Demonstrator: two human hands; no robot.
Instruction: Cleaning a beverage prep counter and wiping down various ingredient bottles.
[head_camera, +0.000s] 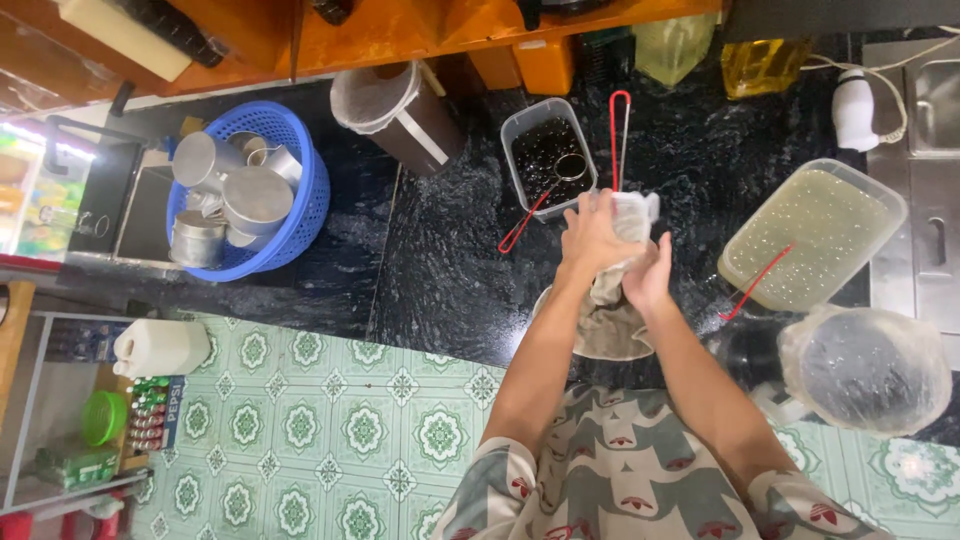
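Both hands, left hand (592, 235) and right hand (652, 275), clench a clear plastic cup (634, 214) and grey cloth (610, 325) mid-frame above the black desk (450, 270); a red-and-blue carton (160, 412) sits lower left.

View: head camera, single; no second view, so no shared field.
Position: worn on the person's head, above the dark marbled worktop (450, 270).
Facing: almost straight down, tilted slightly forward toward the far edge, where an orange shelf (400, 35) crosses the top of the frame.
Range: moderate; forearms reach up from the near edge, and the hands sit just right of centre.
Coverage, left: blue basket (300, 200) and green patterned floor (300, 430).
Coverage, right: clear rectangular tub (880, 215) and, far right, a metal sink (935, 110), cut off by the frame.
Coverage, near: the person's patterned shirt (620, 480).
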